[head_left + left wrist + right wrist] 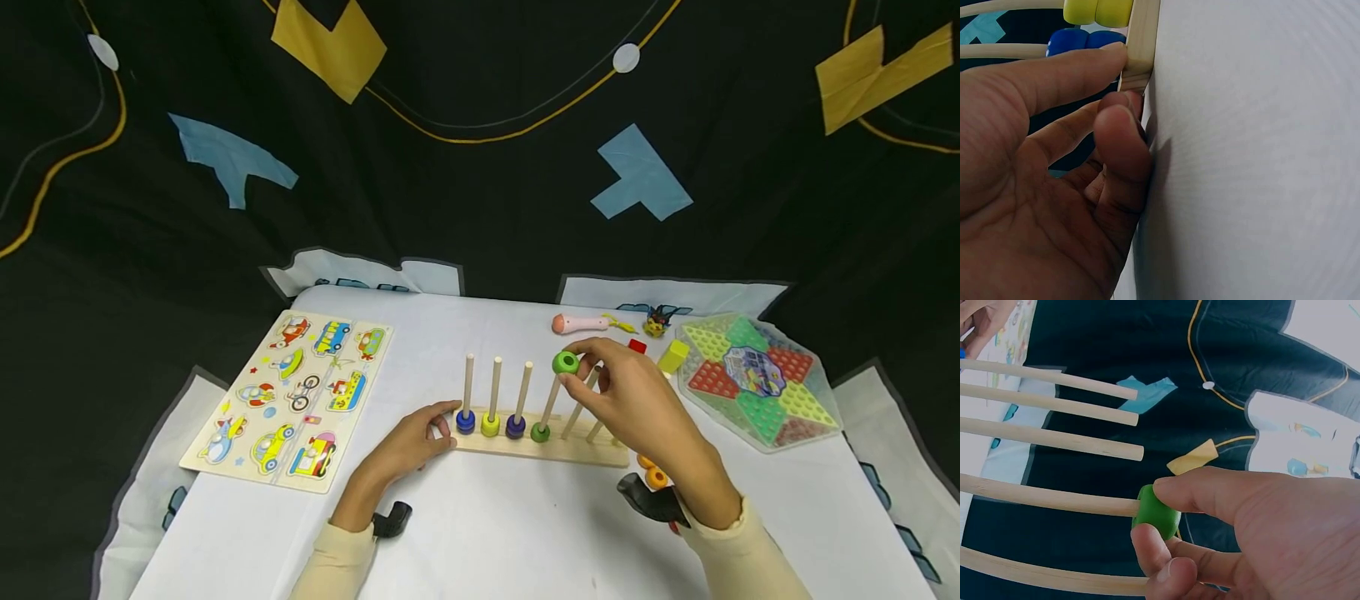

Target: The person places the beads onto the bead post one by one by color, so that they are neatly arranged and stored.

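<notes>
The white-covered bench (510,533) carries a pale wooden board (540,448), its end pinched by the left hand (408,442). The right hand (632,392), grip closed, pinches a round green bead (564,363) atop a slender wooden peg (550,403): seemingly threading, needing alignment, then release.

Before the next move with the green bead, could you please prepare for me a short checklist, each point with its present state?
1. Green bead secure: ok; the right hand pinches it.
2. Bead at the fourth peg from the left: ok; it is at the tip.
3. Tip inside the bead's hole: cannot tell; none pokes out of the top.
4. Colour matches this peg: ok; a lower green bead sits at its foot.
5. Wooden base steadied: ok; the left hand holds its left end.
6. All loose orange beads visible: cannot tell; the right arm may cover some.
</notes>
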Available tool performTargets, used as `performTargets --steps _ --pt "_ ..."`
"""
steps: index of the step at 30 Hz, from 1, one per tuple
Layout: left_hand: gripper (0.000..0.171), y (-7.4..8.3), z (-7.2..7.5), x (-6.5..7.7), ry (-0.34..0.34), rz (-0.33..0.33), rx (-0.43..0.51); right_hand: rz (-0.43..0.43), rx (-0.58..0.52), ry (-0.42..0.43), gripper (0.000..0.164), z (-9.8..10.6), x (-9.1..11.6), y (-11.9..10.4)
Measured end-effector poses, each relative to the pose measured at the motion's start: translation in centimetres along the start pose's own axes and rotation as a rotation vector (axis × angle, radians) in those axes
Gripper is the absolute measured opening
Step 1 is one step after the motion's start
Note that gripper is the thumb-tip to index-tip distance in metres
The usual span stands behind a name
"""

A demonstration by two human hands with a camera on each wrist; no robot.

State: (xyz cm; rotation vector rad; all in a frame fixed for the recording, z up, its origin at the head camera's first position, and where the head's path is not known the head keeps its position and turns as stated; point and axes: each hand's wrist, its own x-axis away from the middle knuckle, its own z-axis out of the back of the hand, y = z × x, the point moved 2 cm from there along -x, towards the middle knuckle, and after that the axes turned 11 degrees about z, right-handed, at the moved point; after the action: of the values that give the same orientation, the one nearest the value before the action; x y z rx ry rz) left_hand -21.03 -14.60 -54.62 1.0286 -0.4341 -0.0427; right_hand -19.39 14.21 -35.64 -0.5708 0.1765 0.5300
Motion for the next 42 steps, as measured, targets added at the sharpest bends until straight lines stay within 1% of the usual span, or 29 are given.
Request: performTargets --steps 1,2,7,9,15,20,23,26,28,31,33,36,40,42 --pt "0.057 0.0 0.0 0.0 0.000 -0.003 0.003 0.005 0.006 -0.001 0.031 0.0 0.0 0.0" --pt "0.057 0.0 0.0 0.0 0.000 -0.005 0.008 0.008 0.012 -0.002 0.035 -0.1 0.0 -0.1" --pt "0.056 -0.1 -0.1 0.0 0.002 -0.004 0.019 -0.010 0.041 0.001 0.070 0.0 0.1 -0.2" --pt "0.056 -0.2 -0.1 -0.1 0.003 -0.005 0.017 -0.014 0.047 0.005 0.076 0.2 0.3 -0.1" --pt "0.056 -0.1 -0.1 -0.2 0.001 0.011 0.008 0.018 0.029 0.070 0.070 1.4 1.7 0.4" --pt "0.056 0.0 0.0 -0.2 0.001 0.024 0.009 0.019 0.009 0.182 0.061 3.2 3.5 1.2" --pt "0.056 -0.1 0.0 -0.2 0.002 0.027 0.006 -0.014 -0.002 0.248 0.059 4.2 4.8 2.0" --pt "0.057 -0.2 0.0 -0.3 0.005 0.023 0.003 -0.087 0.005 0.284 0.057 4.9 6.3 3.2" --pt "0.057 -0.2 0.0 -0.3 0.002 0.024 0.005 -0.145 0.025 0.302 0.055 5.0 7.5 4.2" --pt "0.057 -0.1 -0.1 -0.4 -0.006 0.022 0.009 -0.242 0.040 0.291 0.052 4.3 9.8 5.8" --pt "0.058 0.0 -0.1 -0.3 -0.013 0.030 0.013 -0.314 0.035 0.251 0.050 3.2 11.4 7.0" --pt "0.057 0.1 0.0 -0.2 -0.013 0.034 0.017 -0.434 0.000 0.150 0.052 1.1 13.9 8.6" --pt "0.057 0.1 0.1 -0.1 0.002 0.048 0.011 -0.582 -0.063 0.037 0.059 -1.6 16.8 10.1" --pt "0.057 0.0 0.0 -0.1 0.005 0.050 0.006 -0.639 -0.112 -0.022 0.063 -2.9 18.2 10.6"
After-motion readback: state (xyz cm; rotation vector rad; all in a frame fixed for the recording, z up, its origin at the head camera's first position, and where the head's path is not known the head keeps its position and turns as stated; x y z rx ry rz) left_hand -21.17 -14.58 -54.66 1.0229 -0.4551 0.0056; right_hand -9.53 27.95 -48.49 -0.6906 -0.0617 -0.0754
